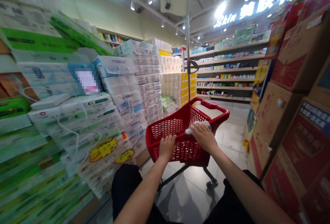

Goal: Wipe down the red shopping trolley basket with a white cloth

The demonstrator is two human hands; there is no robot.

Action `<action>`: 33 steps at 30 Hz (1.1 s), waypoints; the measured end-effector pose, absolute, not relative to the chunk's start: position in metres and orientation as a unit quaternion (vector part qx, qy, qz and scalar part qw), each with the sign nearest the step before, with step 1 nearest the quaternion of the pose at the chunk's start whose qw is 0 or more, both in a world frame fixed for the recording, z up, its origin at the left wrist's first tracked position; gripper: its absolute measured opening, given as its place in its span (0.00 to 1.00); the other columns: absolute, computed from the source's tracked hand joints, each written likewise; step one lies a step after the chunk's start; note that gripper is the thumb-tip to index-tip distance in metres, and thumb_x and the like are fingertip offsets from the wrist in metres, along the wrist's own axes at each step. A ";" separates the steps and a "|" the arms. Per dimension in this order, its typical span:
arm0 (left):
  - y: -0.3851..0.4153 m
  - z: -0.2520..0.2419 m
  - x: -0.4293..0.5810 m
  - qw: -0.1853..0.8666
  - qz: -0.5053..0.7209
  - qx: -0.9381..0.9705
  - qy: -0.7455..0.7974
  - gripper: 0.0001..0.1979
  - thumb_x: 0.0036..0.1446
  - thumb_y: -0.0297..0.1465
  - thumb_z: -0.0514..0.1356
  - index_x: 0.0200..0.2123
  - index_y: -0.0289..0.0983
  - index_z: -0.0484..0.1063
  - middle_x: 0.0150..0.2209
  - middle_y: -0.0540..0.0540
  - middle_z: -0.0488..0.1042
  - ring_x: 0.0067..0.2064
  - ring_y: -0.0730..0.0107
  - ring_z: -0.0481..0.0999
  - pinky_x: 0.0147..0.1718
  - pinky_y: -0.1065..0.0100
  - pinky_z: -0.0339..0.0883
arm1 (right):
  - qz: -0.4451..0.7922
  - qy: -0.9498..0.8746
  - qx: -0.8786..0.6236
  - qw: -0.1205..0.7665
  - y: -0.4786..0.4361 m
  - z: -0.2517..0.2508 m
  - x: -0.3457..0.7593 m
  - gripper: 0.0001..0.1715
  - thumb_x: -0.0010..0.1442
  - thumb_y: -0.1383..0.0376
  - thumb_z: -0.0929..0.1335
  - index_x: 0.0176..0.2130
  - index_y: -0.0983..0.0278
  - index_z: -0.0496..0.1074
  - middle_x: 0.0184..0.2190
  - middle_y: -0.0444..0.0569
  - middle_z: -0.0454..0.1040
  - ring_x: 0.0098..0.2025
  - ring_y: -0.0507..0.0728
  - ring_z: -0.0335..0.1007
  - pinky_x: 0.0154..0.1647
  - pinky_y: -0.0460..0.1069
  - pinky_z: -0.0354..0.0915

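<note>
A red plastic shopping cart (165,127) stands on the tiled floor in front of me. My left hand (167,146) is closed over the cart's near rim. My right hand (203,135) rests on the rim further right, fingers curled over a white cloth or tissue (198,125) that lies on the edge. A metal pole with a white flag (173,2) rises from the cart's far side.
Stacked packs of tissue and toilet paper (77,120) line the left side of the aisle. Cardboard boxes (288,96) are piled close on the right. Shelves of bottles and boxes (227,69) run across the back under a lit sign. Grey floor tiles (232,138) stretch ahead.
</note>
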State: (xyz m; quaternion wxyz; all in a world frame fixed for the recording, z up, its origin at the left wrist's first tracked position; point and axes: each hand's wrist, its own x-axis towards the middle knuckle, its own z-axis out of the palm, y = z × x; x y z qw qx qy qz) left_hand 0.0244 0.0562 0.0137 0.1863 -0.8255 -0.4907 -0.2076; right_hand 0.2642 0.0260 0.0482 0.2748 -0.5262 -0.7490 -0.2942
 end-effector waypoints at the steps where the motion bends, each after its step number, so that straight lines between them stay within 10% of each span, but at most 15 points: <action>1: 0.055 0.013 0.024 0.186 -0.208 -0.826 -0.489 0.24 0.57 0.38 0.62 0.55 0.43 0.62 0.45 0.45 0.68 0.46 0.59 0.67 0.44 0.60 0.59 | -0.299 -0.748 -0.528 0.269 0.024 0.053 0.278 0.22 0.67 0.61 0.57 0.59 0.54 0.63 0.59 0.47 0.64 0.63 0.60 0.52 0.65 0.59 0.45; 33: 0.047 0.001 0.024 0.176 -0.230 -0.828 -0.480 0.28 0.58 0.40 0.61 0.59 0.40 0.57 0.47 0.44 0.69 0.44 0.61 0.68 0.43 0.61 0.62 | -0.332 -0.637 -0.608 0.339 0.021 0.071 0.343 0.24 0.63 0.65 0.59 0.58 0.58 0.64 0.63 0.49 0.57 0.65 0.63 0.47 0.66 0.62 0.44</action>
